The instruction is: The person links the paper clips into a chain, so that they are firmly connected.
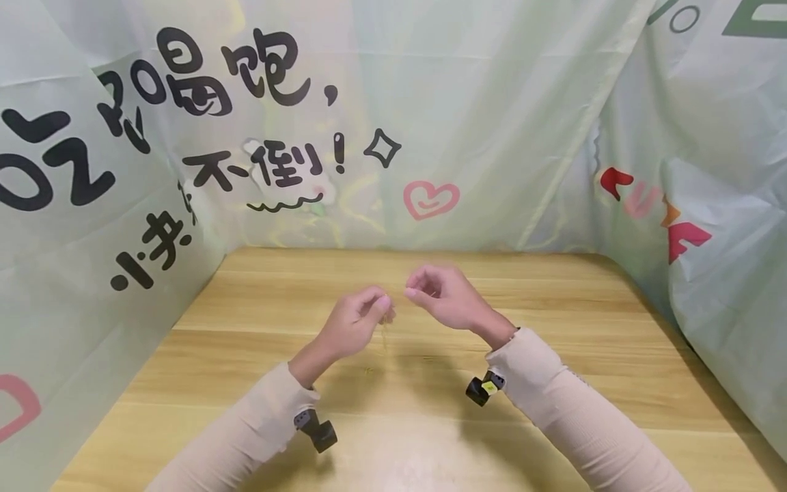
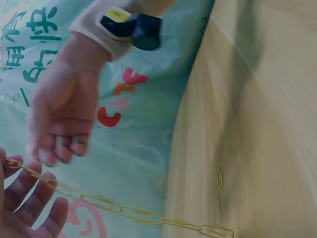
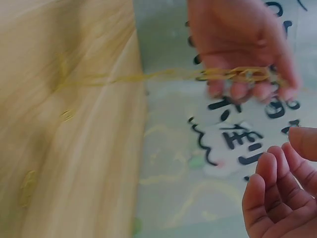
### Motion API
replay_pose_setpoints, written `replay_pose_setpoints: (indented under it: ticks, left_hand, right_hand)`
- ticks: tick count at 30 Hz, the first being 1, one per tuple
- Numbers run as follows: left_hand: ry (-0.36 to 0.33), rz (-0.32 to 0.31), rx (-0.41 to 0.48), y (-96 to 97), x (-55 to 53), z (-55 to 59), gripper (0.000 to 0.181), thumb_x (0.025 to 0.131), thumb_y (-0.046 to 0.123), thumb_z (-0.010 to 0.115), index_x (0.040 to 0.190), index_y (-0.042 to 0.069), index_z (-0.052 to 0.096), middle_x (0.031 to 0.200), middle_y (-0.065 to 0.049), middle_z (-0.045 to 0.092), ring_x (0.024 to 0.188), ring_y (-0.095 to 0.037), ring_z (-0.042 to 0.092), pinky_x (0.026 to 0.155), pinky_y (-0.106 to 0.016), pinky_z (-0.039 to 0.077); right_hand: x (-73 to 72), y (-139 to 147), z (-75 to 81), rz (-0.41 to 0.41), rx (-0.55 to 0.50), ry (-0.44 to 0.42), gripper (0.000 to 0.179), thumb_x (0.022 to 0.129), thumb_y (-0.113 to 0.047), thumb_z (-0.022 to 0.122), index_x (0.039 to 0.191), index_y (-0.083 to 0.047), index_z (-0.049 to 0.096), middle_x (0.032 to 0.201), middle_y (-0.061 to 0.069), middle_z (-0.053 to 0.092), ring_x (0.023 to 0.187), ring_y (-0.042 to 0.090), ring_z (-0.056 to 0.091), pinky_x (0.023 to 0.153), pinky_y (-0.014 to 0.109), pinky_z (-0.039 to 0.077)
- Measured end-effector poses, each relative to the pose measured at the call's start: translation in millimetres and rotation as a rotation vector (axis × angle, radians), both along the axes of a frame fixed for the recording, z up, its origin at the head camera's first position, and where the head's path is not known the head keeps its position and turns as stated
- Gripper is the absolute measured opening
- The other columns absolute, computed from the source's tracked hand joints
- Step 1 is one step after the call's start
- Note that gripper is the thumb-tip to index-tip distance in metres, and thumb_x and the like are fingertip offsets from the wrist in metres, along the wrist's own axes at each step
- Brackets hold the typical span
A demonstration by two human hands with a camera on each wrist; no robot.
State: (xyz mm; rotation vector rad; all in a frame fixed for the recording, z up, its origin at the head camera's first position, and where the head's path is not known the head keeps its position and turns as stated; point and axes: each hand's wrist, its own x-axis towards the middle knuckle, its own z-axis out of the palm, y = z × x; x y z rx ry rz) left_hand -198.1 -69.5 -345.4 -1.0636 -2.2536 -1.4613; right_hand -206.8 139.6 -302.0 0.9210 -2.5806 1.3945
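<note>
A chain of linked yellow paper clips hangs from my left hand, which pinches its upper end between thumb and fingers. In the right wrist view the same chain runs blurred across the fingers of the left hand and down toward the tabletop. My right hand is raised just to the right of the left hand, apart from the chain, with its fingers loosely bent. No object shows between the fingers of the right hand in its own wrist view.
A loose yellow paper clip lies on the wooden table below the hands. Another small yellow piece is blurred on the tabletop. Printed cloth stands around the back and sides of the table.
</note>
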Motion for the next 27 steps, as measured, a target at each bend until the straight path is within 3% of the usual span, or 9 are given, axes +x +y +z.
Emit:
replay_pose_setpoints:
  ticks: [6, 13, 20, 27]
  left_hand:
    - [0.016, 0.016, 0.09, -1.8, 1.4, 5.1, 0.024, 0.102, 0.004, 0.043, 0.086, 0.002, 0.06, 0.077, -0.006, 0.062, 0.07, -0.019, 0.061, 0.067, -0.033, 0.053]
    - [0.038, 0.016, 0.144, -3.2, 2.2, 5.1, 0.024, 0.101, 0.0, 0.043, 0.083, 0.002, 0.059, 0.075, -0.008, 0.062, 0.067, -0.021, 0.062, 0.065, -0.035, 0.054]
    - [0.015, 0.006, 0.155, -4.6, 4.2, 5.6, 0.023, 0.101, 0.0, 0.044, 0.083, 0.0, 0.059, 0.073, -0.008, 0.061, 0.064, -0.021, 0.062, 0.063, -0.033, 0.054]
    - [0.008, 0.005, 0.151, -3.2, 4.9, 6.8, 0.022, 0.101, 0.0, 0.044, 0.085, -0.001, 0.06, 0.073, -0.008, 0.061, 0.063, -0.02, 0.062, 0.063, -0.033, 0.055]
  right_hand:
    - [-15.3, 8.6, -32.8, -0.031, 0.125, -0.025, 0.008, 0.094, -0.013, 0.063, 0.096, -0.005, 0.065, 0.081, 0.0, 0.062, 0.07, 0.015, 0.056, 0.064, 0.032, 0.049]
    - [-24.6, 18.6, -66.3, 0.064, 0.33, -0.102, 0.011, 0.094, -0.014, 0.064, 0.1, -0.005, 0.064, 0.085, 0.0, 0.064, 0.074, 0.015, 0.062, 0.07, 0.034, 0.053]
    - [-22.8, 19.6, -83.9, 0.103, 0.535, -0.156, 0.012, 0.092, -0.014, 0.066, 0.101, -0.005, 0.065, 0.083, 0.002, 0.067, 0.073, 0.014, 0.061, 0.07, 0.035, 0.052]
    - [-20.1, 18.5, -95.3, 0.08, 0.589, -0.136, 0.01, 0.087, -0.011, 0.073, 0.091, -0.009, 0.064, 0.068, -0.004, 0.058, 0.062, 0.01, 0.052, 0.066, 0.031, 0.049]
